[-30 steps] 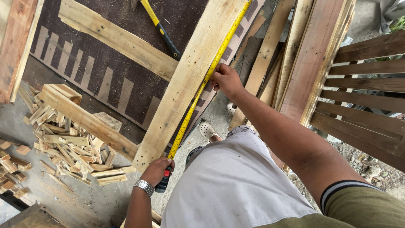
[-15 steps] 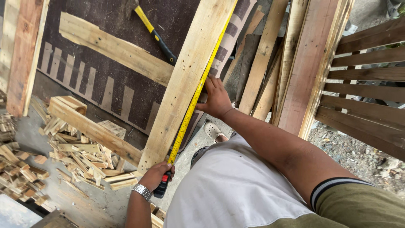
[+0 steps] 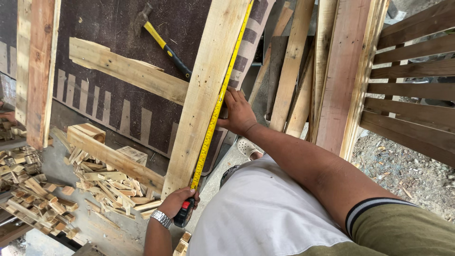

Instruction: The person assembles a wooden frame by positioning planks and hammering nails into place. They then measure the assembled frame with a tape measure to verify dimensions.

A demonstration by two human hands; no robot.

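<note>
a long pale wooden plank [image 3: 208, 90] is laid slantwise across a dark patterned board [image 3: 109, 99], and a yellow steel measuring tape [image 3: 219, 102] is stretched along the plank's right edge. the tape's black and red case [image 3: 184, 213] is gripped at the plank's near end by the left hand [image 3: 179, 201], whose fingers [image 3: 186, 192] are curled shut around it, so that the blade is kept taut and flush with the end of the wood. a metal wristwatch [image 3: 161, 218] is worn just behind those fingers. further up, the blade is pressed flat against the plank by the right hand [image 3: 239, 114]; its fingers [image 3: 232, 97] are laid close together on the tape's edge, apparently to stop it from lifting or sliding. beyond these fingertips, a hammer with a yellow and black handle [image 3: 163, 45] is left lying on the dark board, apart from both hands. to the left of the left-hand fingers, a heap of small wood offcuts [image 3: 102, 182] is scattered on the floor. to the right of the right hand, several upright timber boards [image 3: 327, 76] are leaned together.
</note>
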